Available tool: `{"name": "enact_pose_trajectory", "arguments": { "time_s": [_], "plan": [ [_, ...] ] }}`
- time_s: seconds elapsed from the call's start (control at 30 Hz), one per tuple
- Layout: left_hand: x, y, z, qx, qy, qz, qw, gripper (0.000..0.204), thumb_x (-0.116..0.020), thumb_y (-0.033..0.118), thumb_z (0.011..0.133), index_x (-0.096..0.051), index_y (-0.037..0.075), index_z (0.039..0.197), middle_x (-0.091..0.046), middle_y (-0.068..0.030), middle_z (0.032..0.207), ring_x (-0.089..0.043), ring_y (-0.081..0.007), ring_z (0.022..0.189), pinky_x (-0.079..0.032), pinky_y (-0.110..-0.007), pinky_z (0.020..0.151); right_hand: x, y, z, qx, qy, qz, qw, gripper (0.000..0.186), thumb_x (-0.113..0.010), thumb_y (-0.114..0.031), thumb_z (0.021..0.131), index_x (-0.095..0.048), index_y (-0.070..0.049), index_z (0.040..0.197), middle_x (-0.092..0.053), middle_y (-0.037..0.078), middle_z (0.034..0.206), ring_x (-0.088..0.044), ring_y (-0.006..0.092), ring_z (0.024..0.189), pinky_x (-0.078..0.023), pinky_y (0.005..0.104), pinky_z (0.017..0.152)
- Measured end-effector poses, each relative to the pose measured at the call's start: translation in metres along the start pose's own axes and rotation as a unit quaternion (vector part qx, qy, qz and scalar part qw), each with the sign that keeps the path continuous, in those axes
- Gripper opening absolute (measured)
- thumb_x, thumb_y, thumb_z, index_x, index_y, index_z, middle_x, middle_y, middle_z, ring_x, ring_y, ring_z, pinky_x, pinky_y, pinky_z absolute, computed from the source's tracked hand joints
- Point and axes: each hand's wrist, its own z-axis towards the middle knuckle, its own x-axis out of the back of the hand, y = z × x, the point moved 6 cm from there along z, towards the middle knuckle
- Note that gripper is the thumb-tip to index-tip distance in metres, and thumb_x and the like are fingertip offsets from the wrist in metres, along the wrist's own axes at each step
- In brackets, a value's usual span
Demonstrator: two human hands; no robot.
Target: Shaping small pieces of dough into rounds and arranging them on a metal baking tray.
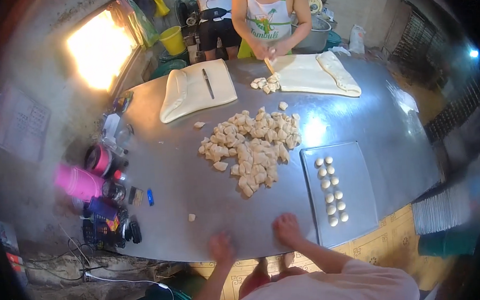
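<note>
Head view: left hand (222, 247) and right hand (286, 229) sit apart at the near side of the grey metal table (168, 232); grip: cannot tell. Irregular cream dough chunks (260, 168) lie beyond; right, round cream dough balls (330, 198) on a rectangular grey tray (358, 182).

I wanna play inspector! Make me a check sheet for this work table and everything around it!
Surface: grey table, shiny.
Job's things: dough pieces piled mid-table; small dough balls on a dark-rimmed tray at right; two dough slabs on the far side.
Clutter: pink jug among things crowding the left edge.
Grip: left hand and right hand by the near edge; can't tell if they're holding anything.
Cables: white cord, lower left, off the table.
Surroundings: two people beyond the table; yellow bucket.
</note>
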Motion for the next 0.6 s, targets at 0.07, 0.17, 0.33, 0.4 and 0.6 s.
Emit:
{"name": "enact_pose_trajectory", "arguments": {
  "time_s": [0.07, 0.17, 0.33, 0.4, 0.6],
  "plan": [
    [-0.006, 0.013, 0.003, -0.046, -0.003, 0.031, 0.998, 0.032, -0.057, 0.021, 0.099, -0.06, 0.004, 0.126, -0.065, -0.0141, 0.113, -0.06, -0.0338, 0.11, -0.046, -0.05, 0.099, -0.014, -0.008, 0.015, 0.077, -0.04, 0.059, 0.994, 0.021, -0.062, -0.02, 0.091, -0.063, -0.004, 0.104, -0.06, 0.019, 0.105, -0.058, 0.039, 0.102, -0.045, 0.0526, 0.093],
    [0.001, 0.019, 0.003, -0.033, 0.065, -0.06, 0.996, 0.025, -0.058, 0.014, 0.095, -0.064, 0.002, 0.117, -0.065, -0.0144, 0.11, -0.061, -0.0355, 0.109, -0.045, -0.05, 0.098, -0.028, 0.002, 0.022, 0.188, -0.084, 0.043, 0.978, 0.022, -0.064, -0.021, 0.087, -0.064, -0.005, 0.103, -0.06, 0.019, 0.105, -0.058, 0.0379, 0.102, -0.045, 0.0521, 0.094],
    [0.01, 0.034, -0.032, -0.067, 0.114, 0.072, 0.989, 0.023, -0.059, 0.013, 0.095, -0.065, 0.002, 0.114, -0.065, -0.0149, 0.106, -0.06, -0.0383, 0.106, -0.045, -0.051, 0.096, -0.007, 0.034, -0.023, -0.042, -0.05, 0.009, 0.998, 0.018, -0.061, -0.019, 0.092, -0.065, -0.006, 0.104, -0.059, 0.018, 0.104, -0.058, 0.0363, 0.105, -0.045, 0.0503, 0.095],
    [0.011, 0.042, -0.034, -0.028, 0.098, -0.005, 0.995, 0.02, -0.059, 0.015, 0.096, -0.065, 0.004, 0.112, -0.065, -0.0156, 0.106, -0.06, -0.038, 0.106, -0.046, -0.051, 0.096, 0.0, 0.011, -0.03, 0.008, -0.006, 0.043, 0.999, 0.021, -0.066, -0.02, 0.086, -0.066, -0.007, 0.103, -0.061, 0.017, 0.103, -0.059, 0.0352, 0.104, -0.046, 0.0499, 0.095],
    [0.007, 0.034, 0.015, -0.098, 0.072, -0.023, 0.992, 0.017, -0.063, 0.018, 0.095, -0.062, 0.007, 0.108, -0.065, -0.0171, 0.103, -0.061, -0.0371, 0.103, -0.05, -0.051, 0.088, -0.027, -0.001, 0.001, 0.206, -0.121, 0.063, 0.969, 0.024, -0.063, -0.022, 0.091, -0.064, -0.005, 0.107, -0.063, 0.013, 0.105, -0.059, 0.0352, 0.106, -0.045, 0.0476, 0.098]
  ]
}}
